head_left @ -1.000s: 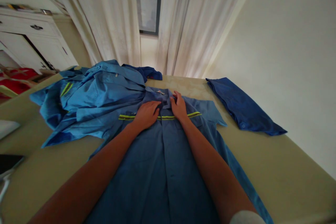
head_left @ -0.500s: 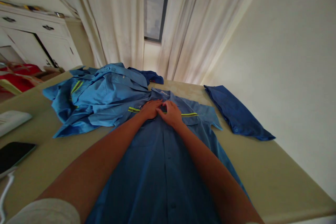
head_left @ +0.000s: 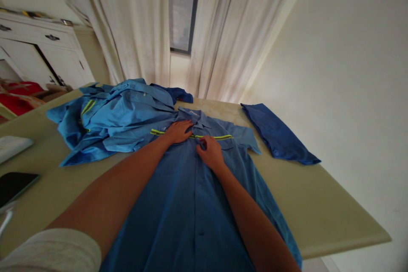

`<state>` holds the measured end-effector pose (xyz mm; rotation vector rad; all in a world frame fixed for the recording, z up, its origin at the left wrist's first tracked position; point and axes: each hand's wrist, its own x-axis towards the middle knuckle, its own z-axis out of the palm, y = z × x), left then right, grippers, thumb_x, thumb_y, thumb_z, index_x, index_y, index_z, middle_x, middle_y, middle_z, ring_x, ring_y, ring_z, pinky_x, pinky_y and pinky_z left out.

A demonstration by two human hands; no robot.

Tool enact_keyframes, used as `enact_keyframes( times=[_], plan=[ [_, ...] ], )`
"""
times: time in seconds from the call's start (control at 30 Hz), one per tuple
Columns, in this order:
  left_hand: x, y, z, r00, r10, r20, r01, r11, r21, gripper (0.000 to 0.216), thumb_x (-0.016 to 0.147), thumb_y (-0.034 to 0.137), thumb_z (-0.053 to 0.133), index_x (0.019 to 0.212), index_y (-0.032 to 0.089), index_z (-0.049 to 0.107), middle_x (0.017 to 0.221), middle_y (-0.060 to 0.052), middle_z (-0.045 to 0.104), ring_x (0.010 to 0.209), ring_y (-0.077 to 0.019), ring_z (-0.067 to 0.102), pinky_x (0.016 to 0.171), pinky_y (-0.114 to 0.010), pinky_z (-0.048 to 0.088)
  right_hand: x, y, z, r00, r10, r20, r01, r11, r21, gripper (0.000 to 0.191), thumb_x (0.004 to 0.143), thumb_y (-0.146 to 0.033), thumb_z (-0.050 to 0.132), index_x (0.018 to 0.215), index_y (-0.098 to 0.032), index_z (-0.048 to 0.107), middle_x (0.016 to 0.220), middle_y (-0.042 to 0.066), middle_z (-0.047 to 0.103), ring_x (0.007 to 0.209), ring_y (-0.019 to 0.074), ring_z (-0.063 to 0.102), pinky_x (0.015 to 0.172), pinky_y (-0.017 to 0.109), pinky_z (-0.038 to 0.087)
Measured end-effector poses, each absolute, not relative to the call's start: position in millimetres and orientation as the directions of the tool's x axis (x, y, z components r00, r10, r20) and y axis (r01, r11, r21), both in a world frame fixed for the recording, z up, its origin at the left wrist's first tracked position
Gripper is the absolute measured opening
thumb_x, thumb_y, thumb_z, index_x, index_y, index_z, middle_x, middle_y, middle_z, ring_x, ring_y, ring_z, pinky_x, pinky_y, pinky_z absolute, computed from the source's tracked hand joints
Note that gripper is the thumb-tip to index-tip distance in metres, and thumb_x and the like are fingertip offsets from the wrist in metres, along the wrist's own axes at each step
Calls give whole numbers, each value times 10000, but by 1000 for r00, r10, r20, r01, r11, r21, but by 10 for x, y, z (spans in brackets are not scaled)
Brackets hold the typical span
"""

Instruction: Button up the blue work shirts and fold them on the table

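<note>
A blue short-sleeved work shirt with a yellow-and-dark chest stripe lies spread front side up on the table, collar away from me. My left hand rests flat on its chest, just left of the front placket, fingers stretched out. On the other side of the placket, my right hand is closed, thumb and forefinger curled together at the shirt's front edge just below the stripe. The fingertips partly hide what is pinched there; it looks like shirt cloth.
Crumpled lighter-blue shirts lie at the left, touching the spread shirt. A folded dark-blue garment is at the right, by the wall. A phone and a white box-like object sit on the beige table at left.
My right hand has moved down and right along the placket, away from my left hand. My left hand stays on the chest, its fingers flatter. The view has shifted slightly.
</note>
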<state>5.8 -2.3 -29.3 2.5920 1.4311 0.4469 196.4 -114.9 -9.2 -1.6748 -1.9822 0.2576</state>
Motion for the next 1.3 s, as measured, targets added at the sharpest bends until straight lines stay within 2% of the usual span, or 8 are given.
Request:
enact_keyframes(
  times=[0.13, 0.27, 0.37, 0.47, 0.57, 0.73, 1.07, 1.3],
  plan=[
    [94, 53, -323, 474, 863, 173, 830, -503, 239, 566, 1009, 447, 393, 1508, 196, 485, 1616, -100, 404, 1482, -264, 397, 1224, -446, 289, 1827, -1504, 51, -110, 979, 171, 944, 157, -291, 490, 795, -434, 722, 1205, -212, 571, 1217, 122, 595, 1081, 288, 601, 837, 363, 490],
    [123, 110, -308, 448, 869, 208, 843, -488, 224, 527, 993, 396, 438, 1468, 188, 527, 1585, -111, 456, 1449, -286, 437, 1202, -460, 316, 1701, -1744, 46, -97, 985, 146, 979, 120, -162, 257, 877, -352, 642, 1070, -184, 623, 1118, 133, 621, 1029, 283, 599, 792, 353, 480],
    [153, 16, -219, 429, 864, 264, 851, -485, 203, 447, 993, 267, 406, 1392, 168, 583, 1486, -137, 557, 1368, -288, 507, 1167, -458, 350, 1714, -1753, -13, -95, 975, 201, 981, 126, -147, 144, 922, -261, 579, 1017, -184, 655, 1088, 128, 638, 1008, 267, 600, 797, 345, 472],
    [202, -286, -109, 406, 832, 377, 852, -494, 174, 419, 973, 149, 370, 1323, 155, 601, 1337, -156, 628, 1262, -293, 555, 1106, -460, 397, 1825, -1673, -67, -103, 965, 239, 957, 162, -241, 125, 943, -246, 581, 996, -198, 684, 1094, 100, 651, 988, 237, 610, 806, 319, 470],
    [246, -734, -74, 447, 750, 487, 789, -587, 179, 307, 978, 167, 415, 1201, 174, 625, 1162, -119, 664, 1097, -255, 612, 1009, -394, 465, 1952, -1575, -129, -81, 957, 278, 892, 194, -408, 121, 956, -216, 588, 967, -197, 707, 1070, 80, 661, 981, 200, 618, 844, 283, 465],
    [220, -1216, -195, 593, 719, 362, 705, -681, 198, 184, 971, 283, 554, 1100, 197, 651, 1071, -84, 663, 1007, -247, 615, 934, -374, 489, 1998, -1461, -222, -16, 944, 331, 770, 223, -598, 93, 929, -228, 657, 880, -172, 714, 952, 68, 670, 847, 178, 624, 802, 280, 473],
    [215, -1145, -229, 589, 750, 301, 687, -661, 301, 210, 1033, 210, 439, 1024, 196, 648, 1019, -67, 649, 956, -219, 613, 899, -347, 486, 2023, -1443, -178, -93, 958, 270, 659, 263, -705, 68, 814, -182, 687, 880, -176, 702, 891, 46, 701, 713, 163, 652, 695, 274, 493],
    [196, -1139, -259, 573, 718, 395, 545, -694, 471, 198, 1037, 218, 439, 1066, 200, 634, 1043, -66, 664, 1009, -213, 610, 943, -351, 491, 2019, -1454, -150, 54, 928, 369, 609, 262, -749, 133, 869, -307, 631, 874, -192, 697, 765, 19, 698, 676, 177, 637, 663, 278, 487]
  ],
)
